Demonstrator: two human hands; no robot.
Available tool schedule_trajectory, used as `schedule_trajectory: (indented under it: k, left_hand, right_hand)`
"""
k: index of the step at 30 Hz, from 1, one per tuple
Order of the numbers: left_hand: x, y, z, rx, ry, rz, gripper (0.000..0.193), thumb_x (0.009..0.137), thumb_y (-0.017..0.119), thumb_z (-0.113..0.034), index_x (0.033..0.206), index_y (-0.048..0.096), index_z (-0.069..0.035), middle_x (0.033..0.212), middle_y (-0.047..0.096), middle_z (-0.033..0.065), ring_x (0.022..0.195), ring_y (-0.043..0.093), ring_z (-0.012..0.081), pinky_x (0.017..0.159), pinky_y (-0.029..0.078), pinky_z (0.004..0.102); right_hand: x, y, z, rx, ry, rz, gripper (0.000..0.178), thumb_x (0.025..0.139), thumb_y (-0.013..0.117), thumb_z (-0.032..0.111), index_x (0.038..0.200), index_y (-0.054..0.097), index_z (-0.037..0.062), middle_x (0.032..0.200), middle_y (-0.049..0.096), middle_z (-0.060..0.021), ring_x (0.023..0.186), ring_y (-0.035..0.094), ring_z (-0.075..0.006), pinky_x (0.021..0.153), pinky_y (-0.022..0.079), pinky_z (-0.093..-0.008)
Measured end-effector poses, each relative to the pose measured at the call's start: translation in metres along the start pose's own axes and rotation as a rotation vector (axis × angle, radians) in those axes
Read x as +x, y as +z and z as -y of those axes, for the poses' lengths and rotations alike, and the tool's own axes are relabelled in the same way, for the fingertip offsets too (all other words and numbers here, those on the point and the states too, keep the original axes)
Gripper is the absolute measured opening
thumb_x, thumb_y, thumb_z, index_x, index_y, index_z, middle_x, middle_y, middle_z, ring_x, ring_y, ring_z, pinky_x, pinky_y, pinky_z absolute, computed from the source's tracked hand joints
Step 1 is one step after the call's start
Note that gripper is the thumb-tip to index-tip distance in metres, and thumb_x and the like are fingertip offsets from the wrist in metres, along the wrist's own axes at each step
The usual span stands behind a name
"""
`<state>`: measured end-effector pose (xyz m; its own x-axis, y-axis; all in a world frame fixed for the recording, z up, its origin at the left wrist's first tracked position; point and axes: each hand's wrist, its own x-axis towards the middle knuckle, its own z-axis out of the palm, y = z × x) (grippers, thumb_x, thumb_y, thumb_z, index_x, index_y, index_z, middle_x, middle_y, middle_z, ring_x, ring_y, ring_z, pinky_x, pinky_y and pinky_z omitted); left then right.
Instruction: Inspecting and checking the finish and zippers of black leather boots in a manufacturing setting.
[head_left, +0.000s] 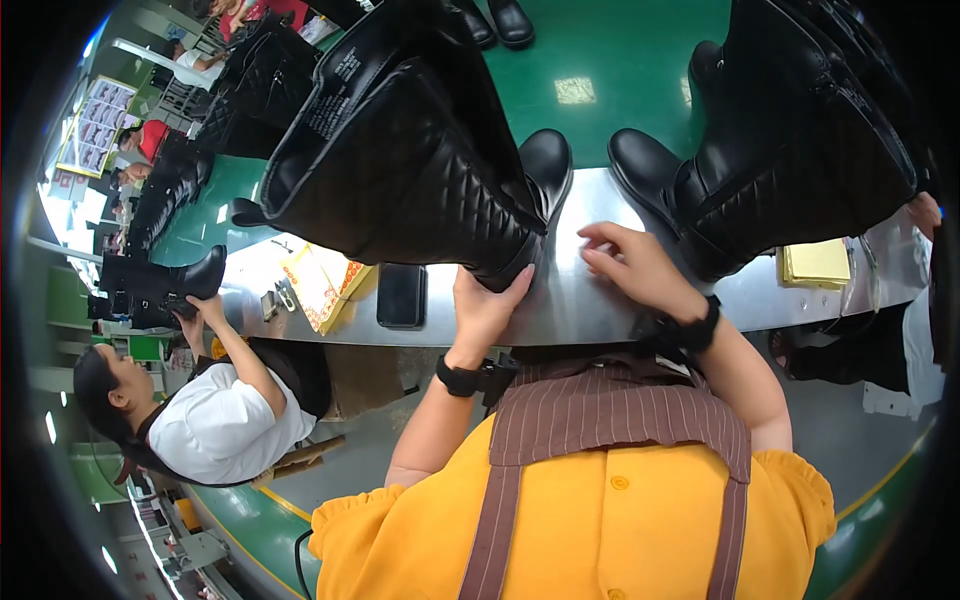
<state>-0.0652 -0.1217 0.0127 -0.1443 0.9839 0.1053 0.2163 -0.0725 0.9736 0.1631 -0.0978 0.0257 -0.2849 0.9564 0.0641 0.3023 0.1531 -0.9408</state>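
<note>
A tall black boot (pixel 400 170) with a quilted shaft stands in front of me on the metal table (pixel 570 300), its toe pointing away to the right. My left hand (pixel 487 308) is closed round the heel end of this boot, thumb on one side and fingers partly hidden beneath it. Between the two boots, my right hand (pixel 640 262) hovers over the metal with its fingers slightly curled and apart, touching nothing that I can see. To its right stands another tall black boot (pixel 770 170), with straps around the ankle and a zip along the shaft.
Left of my left hand lie a black phone (pixel 401 296) and a red-and-yellow patterned packet (pixel 322 284). A stack of yellow paper (pixel 815 264) sits by the right boot. At the left, a co-worker in white (pixel 225 415) holds another black boot (pixel 165 285). More boots stand beyond.
</note>
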Motion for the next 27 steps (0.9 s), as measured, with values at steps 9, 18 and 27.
schedule_trajectory:
  k: [9, 18, 27]
  left_hand:
    - [0.000, -0.002, -0.016, -0.049, 0.026, 0.116, 0.033, 0.073, 0.079, -0.005, 0.103, 0.066, 0.002, 0.098, 0.070, 0.0080, 0.089, 0.065, 0.0139, 0.081, 0.051, 0.0279]
    - [0.001, -0.005, -0.011, 0.047, -0.022, 0.099, 0.032, 0.077, 0.075, -0.008, 0.107, 0.066, 0.001, 0.107, 0.069, 0.0105, 0.097, 0.065, 0.0178, 0.085, 0.050, 0.0295]
    - [0.001, 0.001, 0.000, 0.087, -0.025, 0.083, 0.056, 0.070, 0.083, -0.016, 0.115, 0.056, 0.003, 0.108, 0.068, 0.0149, 0.100, 0.065, 0.0223, 0.090, 0.050, 0.0324]
  right_hand:
    - [0.043, 0.031, -0.005, 0.241, 0.306, 0.338, 0.027, 0.095, 0.057, 0.023, 0.079, 0.058, 0.0006, 0.065, 0.059, -0.0034, 0.052, 0.057, -0.0093, 0.049, 0.045, -0.0229]
    - [0.021, -0.040, 0.160, 1.160, -0.190, 0.400, 0.034, 0.099, 0.048, 0.021, 0.070, 0.053, 0.0039, 0.059, 0.051, -0.0045, 0.040, 0.040, -0.0081, 0.040, 0.032, -0.0207]
    - [-0.025, -0.063, 0.129, 0.127, -0.103, 0.384, 0.032, 0.098, 0.052, 0.027, 0.091, 0.063, -0.0026, 0.075, 0.063, -0.0073, 0.063, 0.061, -0.0125, 0.060, 0.048, -0.0244]
